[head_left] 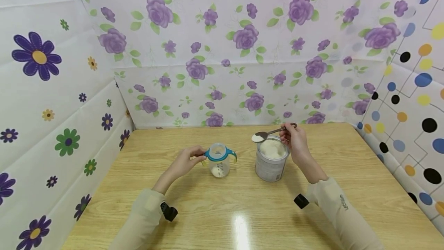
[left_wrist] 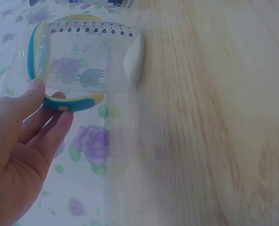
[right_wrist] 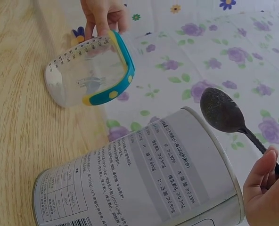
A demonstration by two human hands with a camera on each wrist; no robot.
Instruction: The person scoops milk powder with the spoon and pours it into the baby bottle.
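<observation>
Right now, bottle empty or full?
Neither: the bottle is partly filled. In the left-wrist view, white powder sits only at its base; the rest looks clear.

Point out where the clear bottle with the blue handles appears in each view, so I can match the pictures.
Head: the bottle stands near the middle of the picture's width, below mid-height.
Left wrist: the bottle fills the upper left, appearing sideways.
Right wrist: the bottle is at upper left, tilted in the image, above the tin.
Shared landmark: the left hand, at the bottle in all three.
</observation>
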